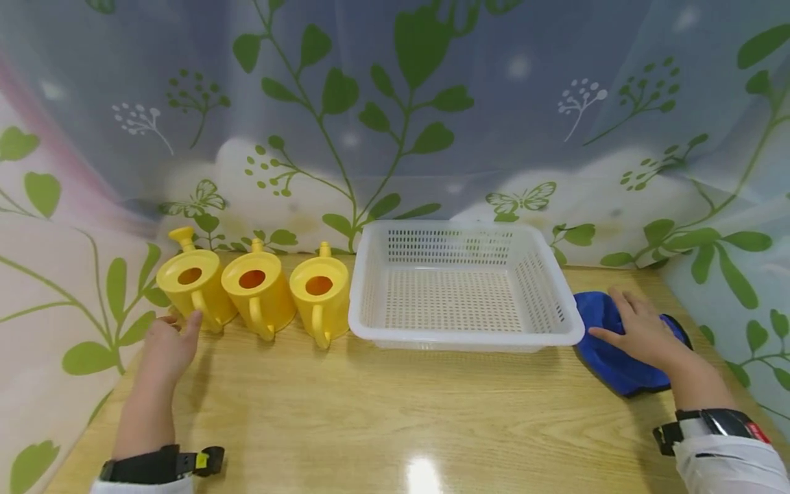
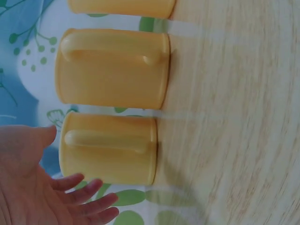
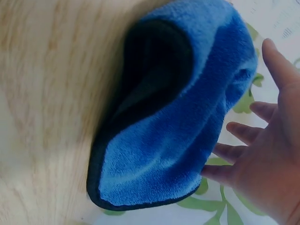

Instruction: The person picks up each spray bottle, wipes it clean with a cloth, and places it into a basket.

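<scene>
Three yellow watering cans stand in a row at the back left of the table. The left hand (image 1: 169, 350) is beside the leftmost watering can (image 1: 199, 288), fingers spread and thumb near its handle; in the left wrist view the palm faces that can (image 2: 108, 164). The middle watering can (image 1: 259, 291) and the third watering can (image 1: 321, 295) stand to its right. On the right, a crumpled blue cloth (image 1: 607, 357) with a dark edging lies on the table. Over it is the right hand (image 1: 644, 333), fingers extended along the upper side of the cloth (image 3: 159, 145).
A white perforated plastic basket (image 1: 457, 337) stands between the watering cans and the cloth. Behind everything hangs a curtain (image 1: 395, 137) with green leaf prints, and it also runs along both sides. The wooden tabletop (image 1: 382, 412) stretches toward the front.
</scene>
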`<action>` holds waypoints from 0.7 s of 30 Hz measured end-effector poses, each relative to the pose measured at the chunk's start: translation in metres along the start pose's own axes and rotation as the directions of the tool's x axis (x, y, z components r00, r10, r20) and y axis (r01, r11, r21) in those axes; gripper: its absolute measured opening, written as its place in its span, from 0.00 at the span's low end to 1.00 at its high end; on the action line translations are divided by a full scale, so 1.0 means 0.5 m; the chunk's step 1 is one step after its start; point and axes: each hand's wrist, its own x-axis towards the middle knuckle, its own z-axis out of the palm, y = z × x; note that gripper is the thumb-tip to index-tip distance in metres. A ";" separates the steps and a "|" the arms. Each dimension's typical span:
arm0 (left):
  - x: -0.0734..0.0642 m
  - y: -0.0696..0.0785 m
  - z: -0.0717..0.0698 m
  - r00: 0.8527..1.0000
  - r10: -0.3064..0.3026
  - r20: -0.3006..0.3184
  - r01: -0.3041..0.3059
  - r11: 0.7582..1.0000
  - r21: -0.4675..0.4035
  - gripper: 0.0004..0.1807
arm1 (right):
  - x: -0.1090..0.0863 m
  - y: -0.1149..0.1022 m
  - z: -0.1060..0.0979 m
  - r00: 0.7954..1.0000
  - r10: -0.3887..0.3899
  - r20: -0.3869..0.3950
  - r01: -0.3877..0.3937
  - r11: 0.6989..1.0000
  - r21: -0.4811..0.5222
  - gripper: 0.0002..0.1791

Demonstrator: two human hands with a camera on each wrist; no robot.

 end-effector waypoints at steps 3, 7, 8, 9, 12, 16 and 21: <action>0.011 -0.002 0.005 0.999 0.032 0.030 -0.033 0.998 0.044 0.43 | 0.004 0.001 0.008 0.999 0.027 0.039 -0.027 1.000 -0.009 0.59; 0.021 0.003 0.015 0.998 0.051 0.041 -0.054 0.995 0.085 0.43 | 0.008 0.003 0.014 0.997 0.051 0.062 -0.049 0.998 -0.028 0.63; 0.023 0.005 0.018 0.997 0.060 0.040 -0.063 0.995 0.083 0.43 | 0.008 0.004 0.015 0.996 0.053 0.065 -0.051 0.998 -0.031 0.64; 0.025 0.007 0.020 0.997 0.068 0.040 -0.071 0.995 0.075 0.42 | 0.009 0.006 0.017 0.996 0.053 0.066 -0.050 0.998 -0.035 0.64; 0.027 0.011 0.026 0.995 0.090 0.035 -0.092 0.994 0.064 0.41 | 0.014 0.010 0.025 0.996 0.048 0.070 -0.045 0.998 -0.049 0.64; 0.029 0.016 0.028 0.994 0.097 0.042 -0.097 0.995 0.016 0.40 | 0.020 0.016 0.036 0.995 0.054 0.087 -0.049 0.997 -0.061 0.62; 0.034 0.018 0.029 0.995 0.080 0.062 -0.079 0.997 -0.009 0.39 | 0.025 0.016 0.038 0.993 0.063 0.104 -0.055 0.996 -0.073 0.61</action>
